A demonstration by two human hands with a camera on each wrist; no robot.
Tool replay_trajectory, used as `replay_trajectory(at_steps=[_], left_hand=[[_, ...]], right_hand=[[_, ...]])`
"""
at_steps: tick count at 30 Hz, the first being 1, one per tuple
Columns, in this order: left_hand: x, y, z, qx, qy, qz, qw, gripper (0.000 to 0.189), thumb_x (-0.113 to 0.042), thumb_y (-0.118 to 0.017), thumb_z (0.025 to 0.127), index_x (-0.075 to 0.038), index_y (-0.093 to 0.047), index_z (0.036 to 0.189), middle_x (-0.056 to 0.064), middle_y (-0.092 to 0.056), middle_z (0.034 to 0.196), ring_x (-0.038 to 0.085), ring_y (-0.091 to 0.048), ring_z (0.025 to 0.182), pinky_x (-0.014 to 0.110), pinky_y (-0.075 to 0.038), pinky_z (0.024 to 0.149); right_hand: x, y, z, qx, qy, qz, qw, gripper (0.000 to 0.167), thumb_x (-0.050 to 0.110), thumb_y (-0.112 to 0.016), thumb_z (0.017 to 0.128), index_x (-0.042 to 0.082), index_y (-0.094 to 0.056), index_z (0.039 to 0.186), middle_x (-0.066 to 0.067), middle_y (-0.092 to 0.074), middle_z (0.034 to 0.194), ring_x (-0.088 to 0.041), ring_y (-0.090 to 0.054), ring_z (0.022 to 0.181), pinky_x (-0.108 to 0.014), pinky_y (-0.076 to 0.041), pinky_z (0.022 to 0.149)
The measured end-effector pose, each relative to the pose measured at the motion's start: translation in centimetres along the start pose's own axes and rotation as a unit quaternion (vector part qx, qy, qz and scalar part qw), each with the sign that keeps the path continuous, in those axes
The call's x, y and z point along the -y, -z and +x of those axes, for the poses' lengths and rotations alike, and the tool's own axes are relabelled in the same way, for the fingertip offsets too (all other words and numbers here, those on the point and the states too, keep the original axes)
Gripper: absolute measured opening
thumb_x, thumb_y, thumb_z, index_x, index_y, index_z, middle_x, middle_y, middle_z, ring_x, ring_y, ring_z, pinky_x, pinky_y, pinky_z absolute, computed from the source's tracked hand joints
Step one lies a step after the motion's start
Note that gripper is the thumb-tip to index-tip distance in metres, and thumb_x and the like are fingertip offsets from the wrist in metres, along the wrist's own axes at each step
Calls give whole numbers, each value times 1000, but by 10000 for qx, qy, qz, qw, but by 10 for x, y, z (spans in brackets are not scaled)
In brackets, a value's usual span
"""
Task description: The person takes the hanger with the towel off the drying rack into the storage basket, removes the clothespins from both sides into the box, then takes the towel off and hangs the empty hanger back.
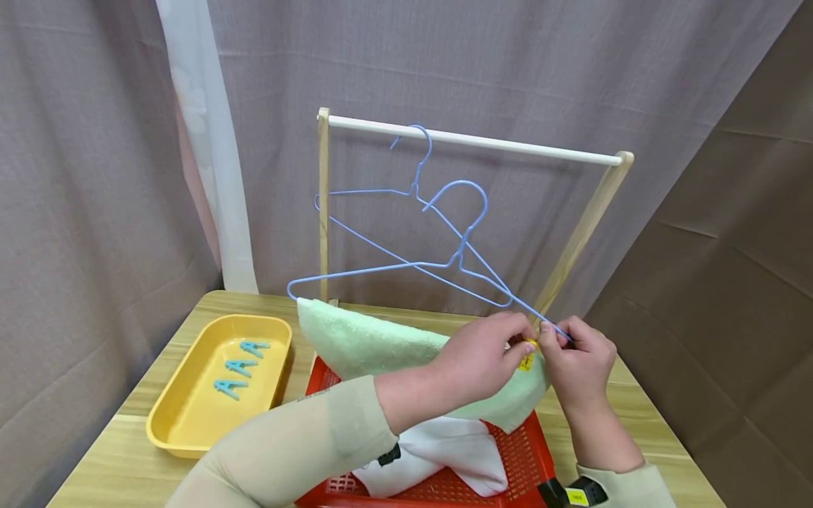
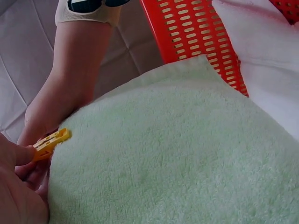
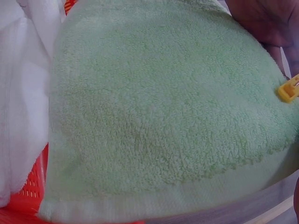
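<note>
In the head view a pale green towel (image 1: 375,346) hangs by its upper edge from a blue wire hanger (image 1: 375,269). My left hand (image 1: 476,356) reaches across and pinches a yellow clothespin (image 1: 526,360) at the towel's right upper edge. My right hand (image 1: 581,363) grips the hanger's right end beside it. In the left wrist view the clothespin (image 2: 52,142) bites on the edge of the towel (image 2: 177,154). The right wrist view shows the towel (image 3: 163,112) spread wide, with the clothespin (image 3: 289,89) at its right side. Fingers cover the hanger's right tip.
A second blue hanger (image 1: 371,191) hangs on the white rod (image 1: 508,145) of a wooden rack. Below the towel, a red basket (image 1: 536,451) holds a white cloth (image 1: 438,455). On the left stands a yellow tray (image 1: 184,416) with three blue-green clothespins (image 1: 240,367).
</note>
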State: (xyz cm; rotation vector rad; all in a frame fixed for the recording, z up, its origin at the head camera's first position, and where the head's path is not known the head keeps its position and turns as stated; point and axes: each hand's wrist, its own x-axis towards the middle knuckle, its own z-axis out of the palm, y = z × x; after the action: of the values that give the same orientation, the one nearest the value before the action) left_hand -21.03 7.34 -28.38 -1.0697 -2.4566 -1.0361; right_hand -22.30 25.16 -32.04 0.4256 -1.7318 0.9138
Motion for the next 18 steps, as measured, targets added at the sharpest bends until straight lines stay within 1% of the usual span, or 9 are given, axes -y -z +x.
replay_trajectory(at_steps=[2, 5, 10, 13, 18], left_hand=[[1, 0, 0, -23, 26, -79, 10000, 4, -23, -64, 97, -20, -66, 99, -17, -57, 88, -5, -49, 76, 9, -37, 66], [2, -1, -1, -89, 108, -276, 9995, 4, -22, -63, 98, -20, -65, 100, -16, -57, 91, -5, -50, 78, 8, -38, 67], [4, 1, -3, -199, 299, -899, 9953, 4, -21, -60, 100, -21, -63, 103, -16, -58, 94, -5, -53, 80, 9, -42, 67], [4, 3, -4, -246, 292, -1119, 9930, 6, -22, -59, 101, -20, -63, 105, -16, -59, 95, -5, -53, 81, 9, -43, 69], [5, 4, -5, -291, 120, -1108, 9933, 14, -21, -59, 101, -17, -66, 112, -13, -62, 101, -5, -55, 88, 8, -43, 77]], right_hand=[[-3, 0, -1, 37, 24, 9, 10000, 28, 5, -67, 75, 5, -49, 54, 5, -40, 51, 3, -32, 50, -15, -24, 49], [-1, 0, 0, 67, 15, 19, 10000, 28, 4, -67, 75, 4, -49, 54, 3, -41, 50, 4, -32, 51, -14, -25, 49], [6, -1, 2, 87, 24, -30, 10000, 27, 2, -66, 75, 2, -48, 54, -1, -40, 50, 6, -32, 53, -14, -24, 49], [3, -1, 1, 59, -20, -89, 9999, 28, 2, -67, 74, 3, -48, 54, 1, -40, 50, 6, -32, 53, -14, -24, 50], [-4, 2, -1, 91, -84, -96, 9999, 29, 3, -69, 76, 5, -50, 54, 5, -41, 52, 3, -32, 51, -15, -25, 49]])
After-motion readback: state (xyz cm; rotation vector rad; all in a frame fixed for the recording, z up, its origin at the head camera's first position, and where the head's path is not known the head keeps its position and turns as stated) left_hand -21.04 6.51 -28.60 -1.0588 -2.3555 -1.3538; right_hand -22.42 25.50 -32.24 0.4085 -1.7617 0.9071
